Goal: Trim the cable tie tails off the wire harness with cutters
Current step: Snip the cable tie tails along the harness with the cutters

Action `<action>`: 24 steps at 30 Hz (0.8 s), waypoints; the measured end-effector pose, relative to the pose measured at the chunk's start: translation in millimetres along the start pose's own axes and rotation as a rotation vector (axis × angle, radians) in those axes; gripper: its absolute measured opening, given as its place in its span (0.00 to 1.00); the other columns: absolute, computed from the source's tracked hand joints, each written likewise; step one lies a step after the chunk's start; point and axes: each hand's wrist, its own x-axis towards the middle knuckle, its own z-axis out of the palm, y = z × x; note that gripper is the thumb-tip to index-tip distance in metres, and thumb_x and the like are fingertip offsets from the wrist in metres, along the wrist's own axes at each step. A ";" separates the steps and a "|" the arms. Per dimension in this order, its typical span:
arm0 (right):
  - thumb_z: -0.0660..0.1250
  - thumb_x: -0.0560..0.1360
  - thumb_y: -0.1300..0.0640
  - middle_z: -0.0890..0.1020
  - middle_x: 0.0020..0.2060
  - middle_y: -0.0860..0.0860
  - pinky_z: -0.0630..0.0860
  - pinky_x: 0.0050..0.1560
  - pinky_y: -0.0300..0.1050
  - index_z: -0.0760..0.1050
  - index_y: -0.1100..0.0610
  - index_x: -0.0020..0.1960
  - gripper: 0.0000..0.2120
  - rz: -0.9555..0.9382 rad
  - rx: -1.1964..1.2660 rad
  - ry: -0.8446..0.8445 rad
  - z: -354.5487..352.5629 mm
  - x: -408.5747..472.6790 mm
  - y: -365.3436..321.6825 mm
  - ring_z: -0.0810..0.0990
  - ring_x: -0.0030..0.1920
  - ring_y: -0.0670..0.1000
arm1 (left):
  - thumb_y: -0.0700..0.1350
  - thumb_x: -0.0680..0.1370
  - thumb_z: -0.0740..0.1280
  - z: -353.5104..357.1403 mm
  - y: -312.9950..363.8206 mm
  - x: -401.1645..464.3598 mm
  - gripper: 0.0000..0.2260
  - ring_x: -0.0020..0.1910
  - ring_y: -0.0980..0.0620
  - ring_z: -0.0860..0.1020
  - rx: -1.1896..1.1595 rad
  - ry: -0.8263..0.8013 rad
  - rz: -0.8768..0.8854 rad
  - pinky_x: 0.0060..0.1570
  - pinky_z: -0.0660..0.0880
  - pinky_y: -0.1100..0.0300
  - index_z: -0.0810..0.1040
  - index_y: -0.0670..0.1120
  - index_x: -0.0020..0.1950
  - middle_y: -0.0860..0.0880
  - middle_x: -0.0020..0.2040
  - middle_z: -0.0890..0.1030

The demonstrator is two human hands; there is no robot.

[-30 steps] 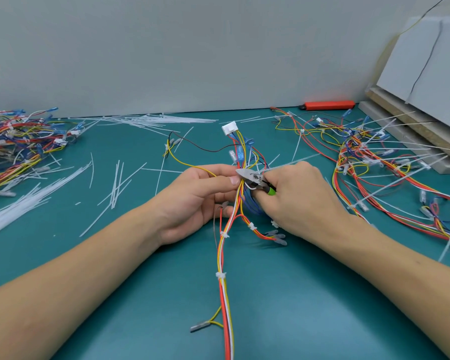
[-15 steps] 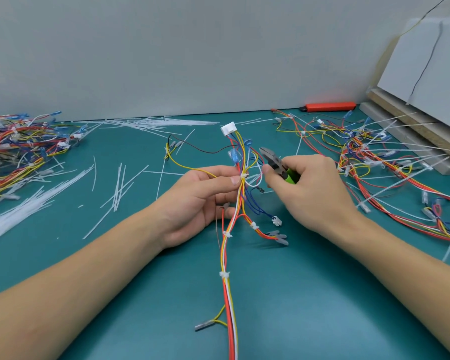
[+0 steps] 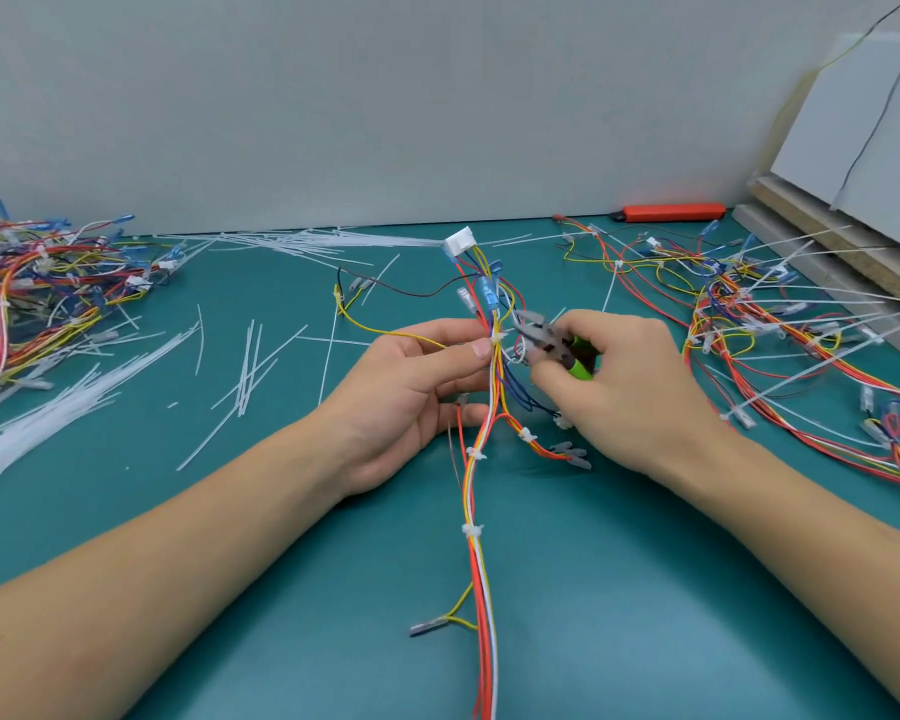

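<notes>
Wire harness (image 3: 481, 491), a bundle of red, orange, yellow and white leads bound at intervals by white cable ties, lies along the middle of the teal table (image 3: 619, 589), running from a white connector (image 3: 459, 241) at the far end toward the near edge. Left hand (image 3: 411, 402) pinches the bundle between thumb and forefinger at a cable tie (image 3: 497, 339), the remaining fingers curled beneath the wires. Right hand (image 3: 630, 387) grips the green-handled cutters (image 3: 546, 337), fingers wrapped round the handles; the grey tip lies just beside the pinched tie, and whether the blades are parted cannot be told. Blue and red side branches spread between the two hands, ending in clear-sleeved terminals (image 3: 572, 454).

Compared with half a second ago, the cutters have come back in from the right and sit lower, close to the tie; the left hand's hold is unchanged.

Cut-off white tails (image 3: 245, 371) lie scattered to the left, with a denser sheaf (image 3: 32, 433) nearer the edge. Piles of further harnesses occupy the far left (image 3: 37, 298) and the right (image 3: 780, 335), the latter with long untrimmed tails. An orange tool (image 3: 671, 212) rests against the back wall; stacked boards (image 3: 842, 252) lean at far right.
</notes>
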 end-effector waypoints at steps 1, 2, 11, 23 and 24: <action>0.71 0.76 0.54 0.74 0.27 0.49 0.70 0.36 0.50 0.73 0.51 0.35 0.13 0.008 0.022 0.017 -1.7 0.5 0.1 0.71 0.32 0.52 | 0.39 0.79 0.70 1.4 -1.8 -0.6 0.12 0.46 0.47 0.83 0.035 0.031 0.019 0.34 0.79 0.57 0.79 0.36 0.61 0.36 0.52 0.84; 0.72 0.77 0.53 0.73 0.27 0.48 0.69 0.36 0.48 0.72 0.50 0.35 0.14 0.017 0.052 0.021 -3.0 0.7 -0.1 0.70 0.32 0.51 | 0.39 0.78 0.71 3.1 -3.9 -1.0 0.13 0.48 0.45 0.82 0.071 0.061 0.038 0.34 0.80 0.56 0.80 0.36 0.60 0.32 0.54 0.82; 0.69 0.77 0.38 0.76 0.30 0.53 0.71 0.37 0.49 0.80 0.54 0.42 0.19 -0.022 0.206 -0.195 -4.4 -4.3 -10.3 0.71 0.33 0.53 | 0.38 0.79 0.69 2.8 0.9 -4.5 0.11 0.51 0.41 0.83 0.033 -0.021 0.015 0.44 0.82 0.46 0.79 0.35 0.61 0.37 0.55 0.83; 0.69 0.76 0.59 0.66 0.24 0.44 0.60 0.25 0.36 0.71 0.63 0.37 0.12 0.151 0.259 0.045 -12.4 8.6 7.4 0.62 0.25 0.44 | 0.40 0.76 0.74 8.1 20.9 -10.6 0.09 0.47 0.48 0.86 0.295 0.210 0.024 0.31 0.81 0.53 0.82 0.43 0.55 0.47 0.49 0.87; 0.68 0.76 0.59 0.66 0.24 0.44 0.61 0.26 0.37 0.70 0.63 0.37 0.12 0.169 0.249 0.068 -13.7 10.5 9.9 0.62 0.25 0.45 | 0.40 0.75 0.74 6.8 28.4 -10.4 0.06 0.42 0.49 0.86 0.366 0.244 0.079 0.28 0.79 0.55 0.83 0.44 0.52 0.47 0.46 0.87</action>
